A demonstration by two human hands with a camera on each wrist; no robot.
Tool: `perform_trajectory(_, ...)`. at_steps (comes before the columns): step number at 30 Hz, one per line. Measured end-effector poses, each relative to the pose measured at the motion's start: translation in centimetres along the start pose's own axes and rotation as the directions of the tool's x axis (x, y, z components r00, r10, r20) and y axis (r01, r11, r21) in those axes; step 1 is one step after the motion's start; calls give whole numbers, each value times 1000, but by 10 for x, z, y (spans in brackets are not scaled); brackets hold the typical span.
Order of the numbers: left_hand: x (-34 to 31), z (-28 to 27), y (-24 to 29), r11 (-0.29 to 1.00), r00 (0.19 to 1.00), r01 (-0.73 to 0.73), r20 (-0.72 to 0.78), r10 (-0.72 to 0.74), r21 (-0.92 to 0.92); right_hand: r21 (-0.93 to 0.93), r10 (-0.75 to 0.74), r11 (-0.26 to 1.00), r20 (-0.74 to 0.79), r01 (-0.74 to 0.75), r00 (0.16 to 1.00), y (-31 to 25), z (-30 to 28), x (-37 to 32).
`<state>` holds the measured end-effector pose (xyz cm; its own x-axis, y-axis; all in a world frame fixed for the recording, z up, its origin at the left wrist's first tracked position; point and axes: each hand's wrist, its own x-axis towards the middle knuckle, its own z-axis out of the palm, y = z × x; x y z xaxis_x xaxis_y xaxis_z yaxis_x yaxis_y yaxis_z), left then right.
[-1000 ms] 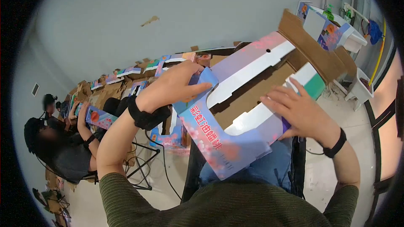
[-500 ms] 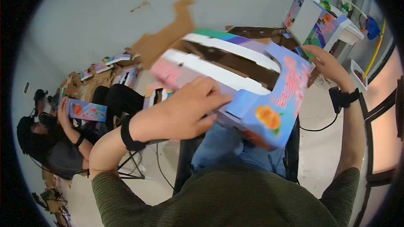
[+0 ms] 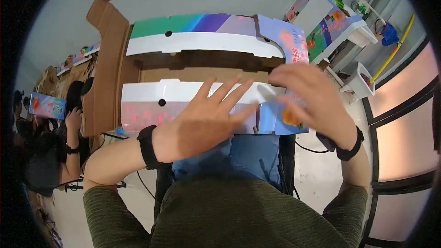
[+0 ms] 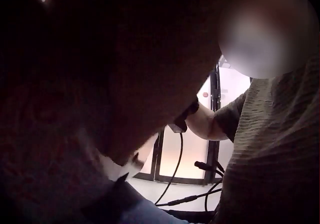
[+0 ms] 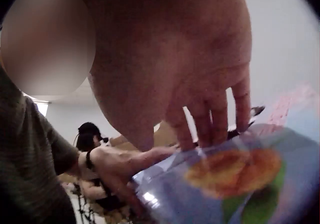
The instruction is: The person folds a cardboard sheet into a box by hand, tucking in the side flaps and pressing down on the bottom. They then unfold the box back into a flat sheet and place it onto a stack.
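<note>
A printed cardboard fruit carton (image 3: 193, 40) lies across my lap, its long top slot bordered by white panels and its brown inside showing. From its left end a plain brown flap (image 3: 104, 71) stands out unfolded. My left hand (image 3: 195, 121) lies with spread, straight fingers over the near long side. The right hand (image 3: 317, 94) is at the closed blue right end, blurred, fingers extended. In the right wrist view its fingertips (image 5: 220, 136) come down at the carton's edge, beside a printed orange fruit. The left wrist view is mostly dark, the left hand's fingers hidden there.
Another person (image 3: 46, 156) sits at the left holding a similar printed box (image 3: 48, 106). Flattened cardboard (image 3: 64, 82) is piled along the wall. At the back right a printed carton (image 3: 328, 23) stands near a sink (image 3: 363, 34) and a white basin (image 3: 358, 82).
The carton has been turned, so its open brown flap moved from the upper right to the left and its closed end to the right. My right hand moved in from the far side to that end.
</note>
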<state>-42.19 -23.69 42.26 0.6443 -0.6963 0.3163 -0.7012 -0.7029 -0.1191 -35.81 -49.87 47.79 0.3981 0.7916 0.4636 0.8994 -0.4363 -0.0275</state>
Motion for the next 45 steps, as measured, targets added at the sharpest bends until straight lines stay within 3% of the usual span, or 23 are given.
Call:
perform_trajectory(1, 0, 3, 4, 996, 999, 51, -24, -49, 75, 40, -9, 999, 108, 5, 994, -9, 6, 1)
perform_trajectory(4, -4, 17, 13, 974, 977, 178, -145, -157, 143, -62, -66, 995, 212, 81, 975, -24, 15, 8)
perform_trajectory(7, -2, 24, 27, 939, 936, 327, -177, -306, 110, -117, -147, 975, 290, 188, 946, -30, 16, 17)
perform_trajectory(10, 5, 42, 33, 895, 908, 395, -239, -345, 206, -115, -212, 957, 354, 267, 911, -32, 24, 19)
perform_trajectory(14, 5, 46, 39, 901, 912, 384, -231, -338, 200, -64, -310, 925, 443, 375, 841, -35, 28, 12)
perform_trajectory(19, 6, 43, 42, 927, 909, 367, -241, -341, 72, -31, -357, 912, 435, 410, 827, -33, 13, 12)
perform_trajectory(23, 7, 53, 47, 926, 920, 354, -231, -318, 135, -4, -405, 889, 462, 458, 789, -34, 16, 1)
perform_trajectory(26, 4, 54, 44, 924, 922, 352, -228, -314, 150, 63, -381, 917, 431, 394, 818, -43, -21, -2)
perform_trajectory(29, 3, 47, 38, 919, 906, 372, -265, -329, 132, -71, -172, 978, 255, 196, 952, -39, -65, -27)
perform_trajectory(30, 3, 44, 38, 916, 904, 374, -277, -326, 145, -184, -46, 978, 262, 97, 964, -40, -81, -37)
perform_trajectory(32, 5, 35, 36, 908, 898, 380, -305, -317, 178, -359, 165, 926, 118, -113, 979, -26, -97, -66)
perform_trajectory(34, 6, 30, 34, 924, 909, 355, -283, -305, 144, -311, 331, 892, -49, -329, 942, -12, -95, -90)
perform_trajectory(35, 6, 28, 33, 931, 915, 341, -271, -298, 127, -271, 411, 861, -128, -431, 902, -1, -92, -105)
perform_trajectory(36, 7, 26, 32, 936, 915, 322, -301, -270, 139, -150, 495, 852, -80, -502, 865, 18, -92, -129)
perform_trajectory(38, 10, 22, 32, 945, 910, 283, -359, -209, 168, 233, 626, 776, -167, -587, 762, 43, -69, -156)
perform_trajectory(41, 8, 23, 32, 940, 838, 244, -540, -80, 238, 545, 775, 600, -214, -585, 595, 86, -28, -201)
perform_trajectory(42, 6, 21, 31, 930, 805, 238, -592, -27, 281, 595, 789, 568, -197, -569, 581, 98, -15, -216)
perform_trajectory(44, 9, 14, 30, 901, 736, 227, -671, 89, 369, 747, 856, 458, -225, -481, 465, 101, 4, -212)
perform_trajectory(45, 9, -2, 32, 888, 775, 226, -626, 86, 401, 777, 880, 423, -231, -466, 415, 102, 7, -206)
